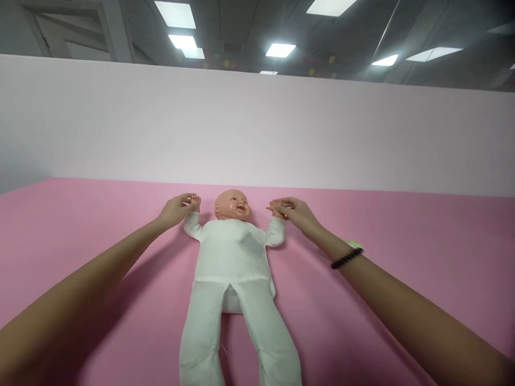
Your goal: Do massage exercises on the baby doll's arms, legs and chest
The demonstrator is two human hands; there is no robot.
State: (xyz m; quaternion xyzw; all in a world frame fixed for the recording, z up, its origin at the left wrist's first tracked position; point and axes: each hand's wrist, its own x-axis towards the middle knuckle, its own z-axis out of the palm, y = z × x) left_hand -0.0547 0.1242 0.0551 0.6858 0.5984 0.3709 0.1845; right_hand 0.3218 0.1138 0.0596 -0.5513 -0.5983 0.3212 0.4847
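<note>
A baby doll [234,252] in a white top and white trousers lies on its back on a pink surface [402,252], its head toward the far edge and both arms raised beside the head. At the doll's raised hand on the left of the view, my left hand [177,210] is closed around the small fingers. My right hand [296,212] pinches the doll's other hand, right of its head. A black band circles my right wrist.
Behind the pink surface stands a white wall panel [257,128]. A small green and white object [354,244] lies partly hidden behind my right wrist. Lit ceiling panels show above the wall.
</note>
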